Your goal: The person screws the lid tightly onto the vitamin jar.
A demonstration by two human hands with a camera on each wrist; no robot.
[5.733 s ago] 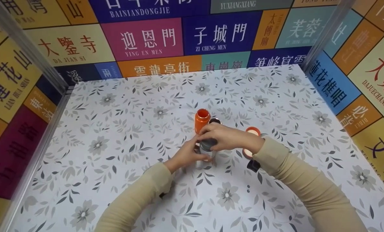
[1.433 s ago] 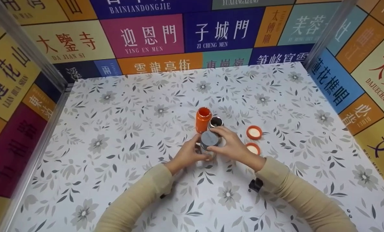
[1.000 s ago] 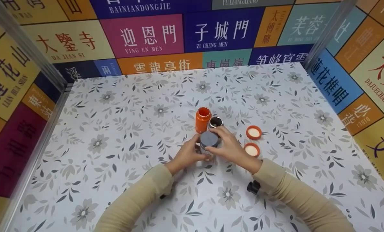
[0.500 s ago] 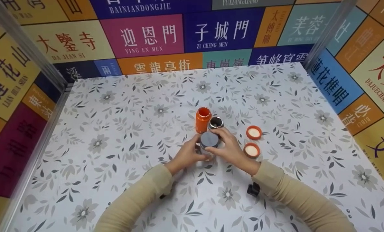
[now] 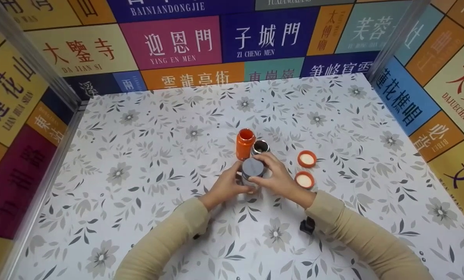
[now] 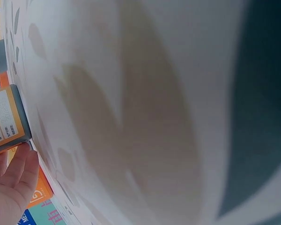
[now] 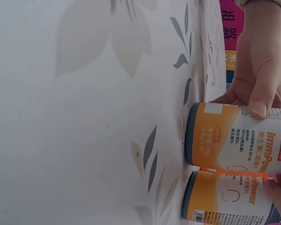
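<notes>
A pill bottle [image 7: 225, 136] with an orange-and-white label and grey base stands upright near the table's middle. My left hand [image 5: 224, 185] curls round its side, thumb across the label. On its top sits a round grey lid [image 5: 253, 167], pinched at the right edge between thumb and fingers of my right hand [image 5: 278, 179]. Just behind stands an uncapped orange bottle [image 5: 245, 146]. A second grey-mouthed bottle [image 5: 261, 146] is uncapped to its right, partly hidden by my right fingers. The left wrist view catches my left fingers [image 6: 18, 173] against the held bottle.
Two orange caps [image 5: 306, 159] lie with their pale insides up, right of the bottles. The table [image 5: 158, 233] wears a floral covering. Printed panels [image 5: 169, 46] wall in the back and sides.
My right hand has shifted from over the grey lid's top to its right side, uncovering more of the lid and the orange caps. In the last second, hardly anything has moved.
</notes>
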